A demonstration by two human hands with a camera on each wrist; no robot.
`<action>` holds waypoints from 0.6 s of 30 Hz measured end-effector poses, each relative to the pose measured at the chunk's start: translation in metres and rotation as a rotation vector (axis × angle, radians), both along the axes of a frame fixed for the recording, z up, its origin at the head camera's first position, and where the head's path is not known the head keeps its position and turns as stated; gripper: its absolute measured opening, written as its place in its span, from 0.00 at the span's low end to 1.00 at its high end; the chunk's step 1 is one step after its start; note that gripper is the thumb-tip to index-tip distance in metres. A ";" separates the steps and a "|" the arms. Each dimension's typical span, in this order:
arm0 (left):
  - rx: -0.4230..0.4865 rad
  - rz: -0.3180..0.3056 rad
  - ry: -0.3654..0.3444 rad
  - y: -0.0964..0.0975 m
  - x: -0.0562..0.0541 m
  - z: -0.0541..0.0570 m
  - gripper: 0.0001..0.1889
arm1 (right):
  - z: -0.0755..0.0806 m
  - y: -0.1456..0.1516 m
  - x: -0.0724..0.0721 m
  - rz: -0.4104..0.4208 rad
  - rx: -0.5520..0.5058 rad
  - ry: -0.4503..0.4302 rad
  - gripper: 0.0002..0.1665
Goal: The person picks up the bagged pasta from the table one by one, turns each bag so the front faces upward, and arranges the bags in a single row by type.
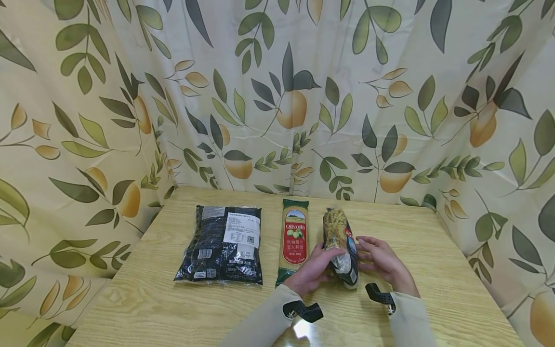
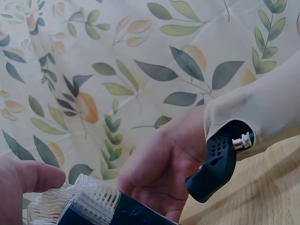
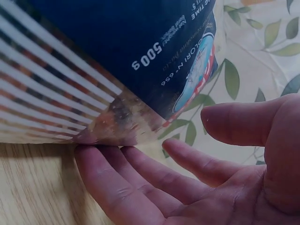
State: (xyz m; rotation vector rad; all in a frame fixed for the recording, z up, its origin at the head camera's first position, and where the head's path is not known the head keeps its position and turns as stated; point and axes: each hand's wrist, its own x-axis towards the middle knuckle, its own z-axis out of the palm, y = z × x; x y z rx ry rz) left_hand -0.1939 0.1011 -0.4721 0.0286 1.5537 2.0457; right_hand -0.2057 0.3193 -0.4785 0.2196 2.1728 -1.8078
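A pasta bag (image 1: 337, 231), navy with a see-through part and a striped end, stands on its narrow side in front of me. My left hand (image 1: 313, 270) holds its near end, the thumb lying across the striped plastic. At the bag's right side is my right hand (image 1: 383, 260). In the right wrist view the fingers (image 3: 136, 187) of that hand reach to the bag's lower edge with their tips, and its thumb stays apart from the bag. The print "500g" shows on the navy face (image 3: 150, 56).
Left of the bag lies a red and green spaghetti pack (image 1: 296, 241), close by my left wrist. Farther left a large black package (image 1: 223, 246) with white labels lies flat. The wooden table (image 1: 173, 313) ends at a leaf-patterned curtain (image 1: 277, 96).
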 end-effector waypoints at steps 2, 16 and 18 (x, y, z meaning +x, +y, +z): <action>0.001 -0.003 0.002 0.000 0.000 0.000 0.39 | 0.000 0.000 0.000 0.000 -0.001 0.001 0.38; -0.002 -0.009 0.002 -0.001 -0.001 0.000 0.40 | -0.002 -0.002 -0.002 -0.021 0.015 -0.010 0.37; -0.002 -0.010 0.002 -0.001 -0.001 0.000 0.40 | -0.001 -0.002 -0.002 -0.025 0.022 -0.013 0.38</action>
